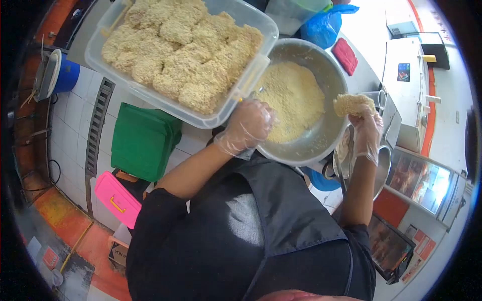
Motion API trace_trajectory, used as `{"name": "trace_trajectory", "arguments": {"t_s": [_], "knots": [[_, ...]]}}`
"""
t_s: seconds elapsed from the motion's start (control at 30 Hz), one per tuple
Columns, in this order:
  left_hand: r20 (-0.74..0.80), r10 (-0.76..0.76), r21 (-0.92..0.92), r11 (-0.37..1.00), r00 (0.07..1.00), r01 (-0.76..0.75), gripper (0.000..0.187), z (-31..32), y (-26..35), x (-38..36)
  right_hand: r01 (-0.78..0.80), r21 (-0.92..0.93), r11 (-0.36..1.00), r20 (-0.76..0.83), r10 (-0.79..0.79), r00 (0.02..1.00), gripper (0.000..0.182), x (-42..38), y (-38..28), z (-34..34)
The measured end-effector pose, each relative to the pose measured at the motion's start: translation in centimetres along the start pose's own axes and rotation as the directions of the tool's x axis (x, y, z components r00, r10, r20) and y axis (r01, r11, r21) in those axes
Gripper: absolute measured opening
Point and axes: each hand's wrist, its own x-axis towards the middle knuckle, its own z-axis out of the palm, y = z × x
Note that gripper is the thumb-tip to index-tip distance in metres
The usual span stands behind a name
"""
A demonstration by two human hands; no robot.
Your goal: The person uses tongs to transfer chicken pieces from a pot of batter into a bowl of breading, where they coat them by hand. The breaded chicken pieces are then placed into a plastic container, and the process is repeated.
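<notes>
Dressed in a black top (170,251) with short sleeves (161,206), a black apron (291,200) with thin edging (350,263), a mottled pale grey patch (246,219) at the front, and thin, clear, crinkled plastic gloves (232,140) on left hand (251,121) and right hand (366,131).

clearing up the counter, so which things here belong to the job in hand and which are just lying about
Part of the job:
breaded piece, in the right hand
bowl
crumbs in it
tub of coated pieces

Apparently just lying about:
blue bag
red cloth
green bin
pink lid
</notes>
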Motion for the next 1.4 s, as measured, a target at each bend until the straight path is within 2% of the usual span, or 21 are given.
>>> {"name": "trace_trajectory", "arguments": {"t_s": [0.17,0.23,0.27,0.33,0.4,0.47,0.53,0.57,0.63,0.67,0.73,0.87,0.93,1.03,1.07,1.13,1.17,1.23,1.27,1.33,1.4], "knots": [[0.027,-0.029,0.001,1.0,0.999,0.029,0.012,0.0,0.2,0.0,0.045,0.125,0.991,0.141,-0.063,0.988,0.041,-0.9,-8.3,8.0],[0.032,-0.045,-0.033,0.998,0.998,0.046,0.011,0.0,0.1,-0.1,0.3,-0.1,0.949,0.375,-0.244,0.894,0.042,-0.5,-9.9,11.7],[0.037,-0.046,-0.038,0.998,0.998,0.048,0.011,0.2,0.1,-0.2,0.308,-0.094,0.947,0.378,-0.252,0.891,0.042,0.3,-9.9,13.4],[0.037,-0.044,-0.036,0.998,0.998,0.046,0.011,0.4,0.0,-0.3,0.515,-0.197,0.834,0.571,-0.329,0.752,0.041,1.5,-9.9,17.0],[0.032,-0.047,-0.033,0.998,0.998,0.048,0.011,0.4,-0.1,-0.3,0.708,-0.535,0.462,0.695,-0.236,0.679,0.036,-0.2,-11.9,21.4],[0.04,-0.04,-0.033,0.999,0.998,0.041,0.011,0.6,-0.4,-0.3,0.394,-0.032,0.918,0.681,-0.269,0.681,0.032,2.1,-9.4,25.7],[0.05,-0.094,-0.046,0.994,0.994,0.096,0.012,0.4,-0.1,-0.5,0.669,-0.317,0.672,0.758,-0.245,0.605,0.03,3.5,-9.4,28.1],[0.057,-0.084,-0.04,0.996,0.995,0.086,0.012,0.4,0.0,-0.5,0.667,-0.313,0.676,0.75,-0.254,0.61,0.03,4.9,-9.2,29.0],[0.055,-0.083,-0.062,0.994,0.995,0.086,0.013,0.4,0.0,-0.4,0.835,-0.524,0.168,0.848,0.018,0.529,0.031,7.0,-8.8,30.4],[0.058,-0.075,-0.053,0.996,0.996,0.078,0.013,0.6,-0.2,-0.5,0.834,-0.525,0.171,0.847,0.007,0.531,0.031,6.2,-8.7,30.3],[0.039,-0.053,-0.032,0.998,0.998,0.054,0.013,0.9,-0.4,-0.7,0.745,-0.425,0.514,0.558,-0.5,0.663,0.034,3.0,-8.1,29.4],[0.068,-0.084,0.016,0.996,0.994,0.083,0.013,0.0,0.4,-0.3,0.82,-0.409,0.402,0.771,-0.329,0.546,0.046,0.1,-7.9,31.1],[-0.001,-0.061,0.026,0.998,0.998,0.061,0.012,0.6,0.1,-0.4,0.878,-0.45,0.164,0.826,-0.298,0.479,0.062,-0.6,-5.4,33.0],[-0.019,-0.083,-0.017,0.996,0.996,0.083,0.013,1.3,-0.2,-0.8,0.856,-0.516,0.03,0.842,-0.167,0.514,0.074,-0.6,-4.4,33.8],[-0.013,-0.082,-0.006,0.997,0.997,0.082,0.013,1.3,-0.4,-0.8,0.857,-0.514,0.039,0.841,-0.176,0.512,0.074,-0.9,-4.3,34.1],[-0.083,-0.007,-0.027,1.0,0.997,0.005,0.015,1.5,-0.7,-0.6,0.833,-0.549,0.066,0.753,-0.394,0.527,0.076,-1.3,-4.3,34.5],[-0.082,-0.007,-0.021,1.0,0.997,0.005,0.015,1.7,-0.6,-0.3,0.835,-0.545,0.069,0.752,-0.399,0.524,0.076,-1.2,-4.5,34.4],[-0.095,-0.058,-0.143,0.989,0.994,0.044,0.019,1.8,-0.5,-0.2,0.825,-0.493,0.278,0.775,-0.29,0.561,0.068,-1.3,-4.9,34.2],[-0.088,-0.055,-0.134,0.99,0.995,0.043,0.019,1.8,-0.5,-0.5,0.824,-0.489,0.286,0.772,-0.297,0.561,0.068,-1.4,-4.6,34.2],[-0.079,-0.075,-0.053,0.996,0.994,0.071,0.02,2.0,-0.3,-0.5,0.882,-0.465,0.074,0.777,-0.444,0.446,0.061,-1.5,-4.5,33.9],[-0.062,-0.114,-0.075,0.991,0.992,0.109,0.02,1.2,0.7,-0.4,0.904,-0.403,0.145,0.825,-0.371,0.427,0.058,-0.6,-5.8,33.3]]}}
